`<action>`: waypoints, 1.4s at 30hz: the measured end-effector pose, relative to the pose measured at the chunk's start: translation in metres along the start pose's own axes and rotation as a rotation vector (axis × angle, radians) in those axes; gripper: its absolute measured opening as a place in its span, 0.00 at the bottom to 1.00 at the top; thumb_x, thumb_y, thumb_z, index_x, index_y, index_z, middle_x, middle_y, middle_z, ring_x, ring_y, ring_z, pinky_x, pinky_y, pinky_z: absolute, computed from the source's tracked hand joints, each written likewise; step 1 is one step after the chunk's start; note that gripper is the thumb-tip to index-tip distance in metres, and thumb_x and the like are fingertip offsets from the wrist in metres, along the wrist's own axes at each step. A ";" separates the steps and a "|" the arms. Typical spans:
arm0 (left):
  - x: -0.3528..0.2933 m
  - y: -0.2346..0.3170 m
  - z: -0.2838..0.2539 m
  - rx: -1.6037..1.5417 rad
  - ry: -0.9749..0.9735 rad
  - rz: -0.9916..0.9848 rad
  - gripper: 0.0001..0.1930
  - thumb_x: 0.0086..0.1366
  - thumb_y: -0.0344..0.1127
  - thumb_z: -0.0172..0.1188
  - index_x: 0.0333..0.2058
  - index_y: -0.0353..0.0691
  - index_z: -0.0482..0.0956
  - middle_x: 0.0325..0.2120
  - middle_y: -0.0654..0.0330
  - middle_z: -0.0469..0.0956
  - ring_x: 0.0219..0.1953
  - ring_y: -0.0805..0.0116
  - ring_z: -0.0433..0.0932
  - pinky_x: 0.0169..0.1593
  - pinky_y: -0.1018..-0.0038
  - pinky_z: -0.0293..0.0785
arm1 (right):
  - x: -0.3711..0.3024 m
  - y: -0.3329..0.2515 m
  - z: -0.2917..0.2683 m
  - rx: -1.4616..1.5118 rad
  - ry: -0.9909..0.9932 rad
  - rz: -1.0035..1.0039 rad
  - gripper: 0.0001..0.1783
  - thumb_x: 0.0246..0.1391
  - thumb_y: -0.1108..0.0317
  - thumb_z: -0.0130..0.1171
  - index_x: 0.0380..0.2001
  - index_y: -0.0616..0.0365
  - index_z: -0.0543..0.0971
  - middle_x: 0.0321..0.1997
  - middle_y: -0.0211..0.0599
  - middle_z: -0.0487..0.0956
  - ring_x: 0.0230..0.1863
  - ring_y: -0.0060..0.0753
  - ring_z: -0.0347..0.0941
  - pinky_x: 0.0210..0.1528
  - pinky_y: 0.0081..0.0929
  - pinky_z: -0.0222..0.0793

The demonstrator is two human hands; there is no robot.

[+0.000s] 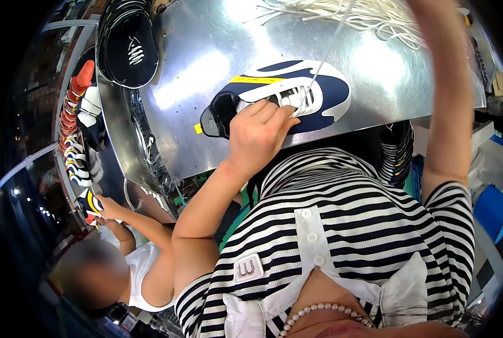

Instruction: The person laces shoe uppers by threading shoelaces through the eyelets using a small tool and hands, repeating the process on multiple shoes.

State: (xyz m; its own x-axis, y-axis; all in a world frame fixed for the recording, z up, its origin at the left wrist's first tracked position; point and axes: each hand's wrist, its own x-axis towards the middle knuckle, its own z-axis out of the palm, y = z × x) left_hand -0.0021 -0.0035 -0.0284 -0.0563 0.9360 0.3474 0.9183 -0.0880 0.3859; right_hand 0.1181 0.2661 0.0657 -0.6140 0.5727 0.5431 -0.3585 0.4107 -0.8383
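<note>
A navy, white and yellow shoe upper [324, 98] lies on the metal table in front of me, its dark-lined heel opening toward the left. My left hand [260, 132] is closed on it at the tongue and eyelets, with fingers bent and thumb pressed near the lacing. White lace crosses the eyelets there. From that spot a single white lace [331, 46] rises taut toward the top edge. My right forearm [451, 84] stretches up along the right side and leaves the picture at the top, so the right hand is out of sight.
The shiny metal table [189, 146] holds a heap of loose white laces [369, 22] at the far side and a stack of dark laced uppers [130, 50] at the far left. More dark pieces [397, 155] hang by the near edge. At left, a co-worker [144, 270] handles a shoe piece [91, 201].
</note>
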 end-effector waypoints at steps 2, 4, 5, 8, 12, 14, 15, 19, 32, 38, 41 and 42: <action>-0.006 -0.001 -0.002 -0.045 0.015 -0.133 0.20 0.50 0.33 0.72 0.40 0.37 0.75 0.22 0.58 0.76 0.25 0.60 0.75 0.28 0.70 0.70 | -0.067 0.024 0.046 0.255 -0.299 0.535 0.12 0.53 0.67 0.65 0.41 0.55 0.81 0.37 0.27 0.81 0.40 0.19 0.77 0.48 0.20 0.73; -0.005 0.005 -0.012 -0.180 -0.100 -0.369 0.34 0.53 0.38 0.71 0.54 0.35 0.63 0.26 0.54 0.80 0.30 0.56 0.79 0.34 0.69 0.73 | -0.099 0.029 0.060 0.292 -0.346 0.607 0.09 0.52 0.68 0.65 0.37 0.56 0.80 0.35 0.23 0.79 0.39 0.16 0.75 0.46 0.16 0.71; 0.000 0.009 -0.021 -0.301 -0.118 -0.519 0.32 0.59 0.44 0.66 0.54 0.33 0.62 0.30 0.50 0.81 0.31 0.49 0.80 0.36 0.65 0.75 | -0.104 0.029 0.064 0.276 -0.348 0.658 0.08 0.52 0.69 0.65 0.36 0.56 0.80 0.34 0.23 0.78 0.39 0.15 0.74 0.45 0.15 0.70; 0.001 0.008 -0.023 -0.556 -0.086 -0.767 0.32 0.65 0.45 0.60 0.58 0.31 0.58 0.35 0.46 0.80 0.37 0.46 0.80 0.41 0.65 0.75 | -0.103 0.029 0.072 0.228 -0.368 0.755 0.09 0.52 0.70 0.64 0.37 0.58 0.80 0.33 0.23 0.78 0.38 0.14 0.73 0.44 0.15 0.68; -0.001 -0.001 -0.009 -0.372 0.015 -0.738 0.29 0.72 0.51 0.45 0.60 0.33 0.61 0.42 0.41 0.78 0.45 0.45 0.76 0.51 0.62 0.69 | -0.104 0.051 0.093 0.155 -0.359 0.622 0.09 0.53 0.70 0.63 0.38 0.59 0.79 0.32 0.23 0.76 0.36 0.13 0.71 0.41 0.13 0.66; -0.002 -0.003 -0.001 -0.402 0.145 -0.738 0.28 0.74 0.54 0.38 0.56 0.34 0.70 0.42 0.41 0.78 0.46 0.46 0.75 0.53 0.62 0.68 | -0.103 0.051 0.096 0.248 -0.278 0.646 0.11 0.53 0.70 0.64 0.39 0.60 0.79 0.32 0.24 0.76 0.35 0.13 0.71 0.39 0.11 0.65; -0.004 -0.006 -0.001 -0.400 0.156 -0.749 0.28 0.74 0.54 0.38 0.56 0.34 0.70 0.42 0.41 0.78 0.46 0.46 0.75 0.53 0.62 0.68 | -0.097 0.045 0.101 0.345 -0.199 0.672 0.12 0.52 0.70 0.64 0.41 0.61 0.78 0.32 0.25 0.76 0.35 0.13 0.71 0.36 0.09 0.64; -0.009 -0.009 0.001 -0.374 0.214 -0.768 0.26 0.73 0.51 0.42 0.53 0.34 0.74 0.39 0.42 0.79 0.42 0.48 0.75 0.50 0.62 0.69 | -0.081 0.022 0.055 0.826 -0.694 0.802 0.13 0.52 0.68 0.65 0.41 0.60 0.78 0.29 0.25 0.76 0.27 0.07 0.65 0.24 0.05 0.54; 0.002 -0.010 0.018 -0.220 0.324 -0.775 0.27 0.53 0.50 0.69 0.47 0.38 0.79 0.25 0.50 0.79 0.32 0.53 0.75 0.43 0.63 0.70 | -0.108 0.059 0.112 -0.036 -0.336 0.615 0.12 0.52 0.67 0.63 0.39 0.59 0.79 0.31 0.33 0.81 0.32 0.22 0.75 0.35 0.23 0.69; 0.006 -0.003 0.013 -0.125 0.277 -0.784 0.24 0.52 0.37 0.71 0.47 0.35 0.78 0.36 0.53 0.83 0.39 0.61 0.80 0.47 0.70 0.73 | -0.121 0.042 0.092 -0.164 -0.263 0.550 0.13 0.57 0.64 0.60 0.40 0.62 0.74 0.30 0.41 0.81 0.31 0.36 0.79 0.34 0.29 0.71; 0.007 -0.002 0.014 -0.116 0.277 -0.802 0.23 0.52 0.37 0.71 0.46 0.36 0.78 0.37 0.53 0.82 0.40 0.61 0.78 0.47 0.69 0.73 | -0.124 0.042 0.087 -0.246 -0.358 0.437 0.10 0.59 0.66 0.58 0.35 0.62 0.73 0.28 0.43 0.80 0.27 0.39 0.77 0.30 0.29 0.70; 0.007 -0.002 0.014 -0.119 0.275 -0.802 0.23 0.52 0.37 0.71 0.46 0.36 0.78 0.37 0.53 0.82 0.40 0.61 0.78 0.47 0.69 0.73 | -0.123 0.041 0.087 -0.264 -0.378 0.422 0.09 0.59 0.66 0.57 0.35 0.61 0.73 0.26 0.42 0.79 0.26 0.39 0.77 0.29 0.29 0.69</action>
State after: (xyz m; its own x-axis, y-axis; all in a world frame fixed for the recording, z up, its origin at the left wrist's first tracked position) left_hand 0.0013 0.0081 -0.0390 -0.7785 0.6160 0.1204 0.5139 0.5154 0.6858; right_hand 0.1180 0.1507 -0.0396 -0.8887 0.4528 0.0726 0.1255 0.3926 -0.9111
